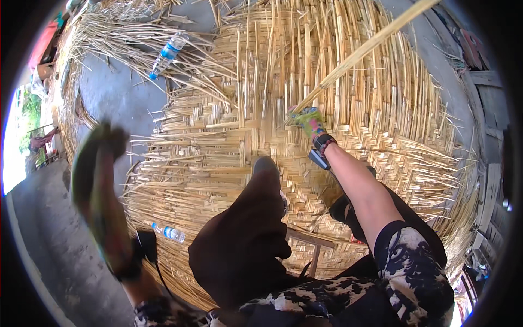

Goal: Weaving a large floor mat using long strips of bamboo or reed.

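A large woven mat of split straw-coloured reeds point(381, 136) spreads under me, with a herringbone weave near and to the right and loose upright strips toward the far side. My right hand point(309, 121), in a green patterned glove, is closed round the lower end of a long pale reed strip point(365, 50). The strip slants up over the mat toward the far right. At the left, my left hand point(101, 163), also in a greenish glove, is raised beside the mat's left edge. Motion smears its fingers, so whether it holds anything cannot be made out.
One plastic bottle point(169, 54) lies on a heap of loose reeds point(125, 35) at the far left. Another bottle point(168, 232) rests on the near left of the mat. My dark-clothed knee point(239, 245) is over the mat's near part. Grey wooden boards point(487, 103) stand at the right.
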Available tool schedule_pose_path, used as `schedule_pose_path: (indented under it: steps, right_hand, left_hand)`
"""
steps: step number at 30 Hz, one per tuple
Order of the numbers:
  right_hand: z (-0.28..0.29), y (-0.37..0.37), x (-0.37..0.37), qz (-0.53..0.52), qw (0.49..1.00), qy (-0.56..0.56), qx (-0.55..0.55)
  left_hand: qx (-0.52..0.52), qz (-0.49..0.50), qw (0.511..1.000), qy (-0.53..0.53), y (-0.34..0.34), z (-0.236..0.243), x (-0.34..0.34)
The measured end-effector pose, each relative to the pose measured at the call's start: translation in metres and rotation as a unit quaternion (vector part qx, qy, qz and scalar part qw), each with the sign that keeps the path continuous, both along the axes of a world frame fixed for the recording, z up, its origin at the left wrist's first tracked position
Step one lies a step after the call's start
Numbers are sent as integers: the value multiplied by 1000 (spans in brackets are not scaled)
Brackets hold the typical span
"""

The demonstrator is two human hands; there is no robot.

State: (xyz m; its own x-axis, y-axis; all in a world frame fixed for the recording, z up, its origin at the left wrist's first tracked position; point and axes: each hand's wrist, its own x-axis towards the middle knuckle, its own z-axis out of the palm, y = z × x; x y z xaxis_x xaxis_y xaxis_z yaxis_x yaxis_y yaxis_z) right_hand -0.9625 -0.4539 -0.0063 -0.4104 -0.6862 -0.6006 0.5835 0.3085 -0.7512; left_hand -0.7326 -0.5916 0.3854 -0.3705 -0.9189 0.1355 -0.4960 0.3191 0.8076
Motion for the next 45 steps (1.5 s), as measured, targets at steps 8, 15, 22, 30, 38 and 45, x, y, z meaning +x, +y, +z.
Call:
schedule_pose_path:
  steps: [8, 15, 22, 30, 38, 45]
  right_hand:
    - [-22, 25, 1, -17, 999, -31, -18]
    - [-37, 37, 6, -16, 999, -21, -40]
    - [-29, -44, -13, 346, 830, 379, 219]
    - [-69, -48, -14, 305, 861, 317, 255]
    - [-99, -46, -15, 345, 819, 391, 241]
    - [-56, -42, -10, 294, 855, 311, 292]
  left_hand:
    - [-27, -249, 941, -226, 125, 18, 3]
    - [-62, -275, 922, -266, 131, 21, 0]
    - [-47, -292, 919, -262, 126, 22, -1]
    - [-33, -283, 914, -287, 120, 23, 6]
    - [4, -284, 916, -283, 117, 21, 10]
    - [19, -248, 921, -299, 124, 24, 8]
